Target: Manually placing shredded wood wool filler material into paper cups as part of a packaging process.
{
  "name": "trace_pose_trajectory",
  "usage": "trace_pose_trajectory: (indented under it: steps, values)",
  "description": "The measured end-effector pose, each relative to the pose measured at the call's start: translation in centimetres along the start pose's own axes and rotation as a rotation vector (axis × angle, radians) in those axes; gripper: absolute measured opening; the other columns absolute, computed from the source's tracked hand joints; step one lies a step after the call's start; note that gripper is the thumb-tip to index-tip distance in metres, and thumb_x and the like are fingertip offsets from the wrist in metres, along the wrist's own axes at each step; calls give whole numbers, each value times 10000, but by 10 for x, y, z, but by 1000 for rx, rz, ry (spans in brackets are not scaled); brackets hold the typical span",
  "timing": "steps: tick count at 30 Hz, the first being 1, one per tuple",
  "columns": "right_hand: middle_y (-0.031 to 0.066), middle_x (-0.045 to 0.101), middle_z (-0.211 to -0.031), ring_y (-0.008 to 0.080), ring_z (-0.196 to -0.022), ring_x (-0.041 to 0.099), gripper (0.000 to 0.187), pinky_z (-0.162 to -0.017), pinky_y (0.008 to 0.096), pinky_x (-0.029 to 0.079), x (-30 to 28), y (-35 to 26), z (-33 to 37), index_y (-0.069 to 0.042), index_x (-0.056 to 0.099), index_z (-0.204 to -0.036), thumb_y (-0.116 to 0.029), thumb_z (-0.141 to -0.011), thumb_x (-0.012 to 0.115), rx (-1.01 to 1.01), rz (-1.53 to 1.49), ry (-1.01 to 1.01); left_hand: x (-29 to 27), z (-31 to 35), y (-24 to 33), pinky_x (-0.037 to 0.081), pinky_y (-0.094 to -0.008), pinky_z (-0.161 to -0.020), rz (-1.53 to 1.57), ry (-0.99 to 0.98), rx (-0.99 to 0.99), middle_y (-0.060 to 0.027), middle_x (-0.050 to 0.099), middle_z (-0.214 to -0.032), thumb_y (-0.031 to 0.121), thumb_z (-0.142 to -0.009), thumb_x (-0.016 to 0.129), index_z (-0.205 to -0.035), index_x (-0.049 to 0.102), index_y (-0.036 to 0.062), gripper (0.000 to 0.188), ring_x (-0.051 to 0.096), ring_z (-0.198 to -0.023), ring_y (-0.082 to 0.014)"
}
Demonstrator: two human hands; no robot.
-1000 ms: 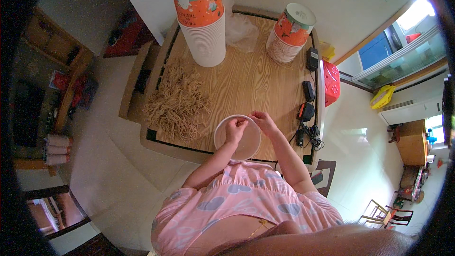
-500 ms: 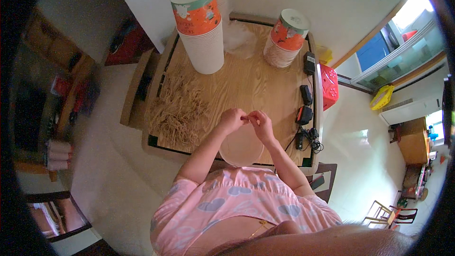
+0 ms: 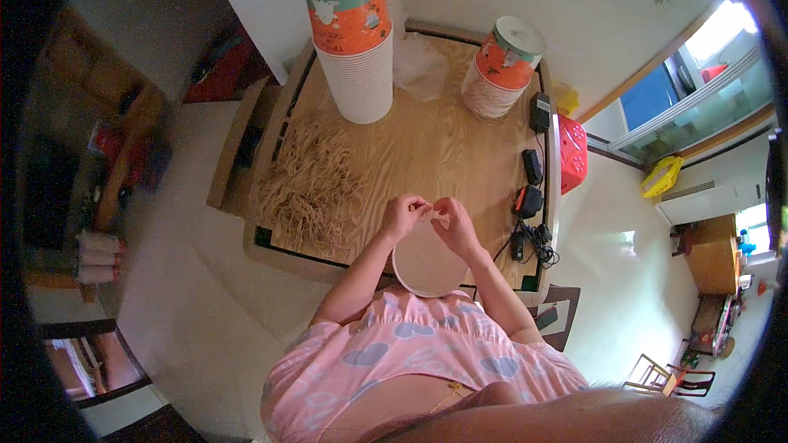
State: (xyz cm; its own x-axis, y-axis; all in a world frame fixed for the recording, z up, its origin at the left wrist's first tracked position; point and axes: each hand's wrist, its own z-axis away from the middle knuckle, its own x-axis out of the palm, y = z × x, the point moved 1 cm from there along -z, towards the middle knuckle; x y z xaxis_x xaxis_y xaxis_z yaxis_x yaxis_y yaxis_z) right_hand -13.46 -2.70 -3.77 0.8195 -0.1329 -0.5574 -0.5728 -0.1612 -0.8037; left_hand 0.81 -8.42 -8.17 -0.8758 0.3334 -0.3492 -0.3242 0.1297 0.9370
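Observation:
At the table's near edge, a round paper bucket [image 3: 431,267] with a white rim rests close against my body. Over its far rim my left hand [image 3: 405,215] and my right hand [image 3: 456,227] meet, fingertips pinched together. Something small and pale shows between the fingers, too small to make out. To the left lies a loose heap of brown cords [image 3: 310,184]. Beyond it stands a tall stack of upside-down paper buckets [image 3: 355,74], the top one orange and green. A shorter stack of similar buckets [image 3: 497,74] stands at the far right, with cord-like strands around its lower part.
Black power adapters [image 3: 528,200] and tangled cables [image 3: 538,242] line the wooden table's [image 3: 427,152] right edge. A crumpled clear plastic bag [image 3: 420,66] lies at the back. Beside the table stands a red plastic stool [image 3: 572,154]. Walls rise behind the stacks.
My hands have drawn slightly apart above the bucket, still pinched. The bucket appears a little further right and lower in view, and the whole view has shifted slightly.

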Motion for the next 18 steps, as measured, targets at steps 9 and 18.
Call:
trace_pose_trajectory:
  steps: [9, 18]
  values:
    - [87, 550, -886, 314, -860, 511, 181, -726, 395, 422, -6, -8, 3, -80, 556, -834, -81, -676, 645, -91, 158, -65, 9, 11, -14, 435, -230, -545, 205, 11, -41, -5, 601, -679, 110, -784, 626, -780, 618, 31, 80, 541, -598, -73]
    - [82, 571, -833, 270, -819, 541, 142, -716, 368, 438, 0, -17, 4, -50, 587, -790, -61, -670, 663, -210, 207, -6, 13, 18, -7, 476, -235, -600, 532, 30, -195, -34, 620, -717, 73, -818, 578, -814, 604, -12, 89, 567, -664, -79]
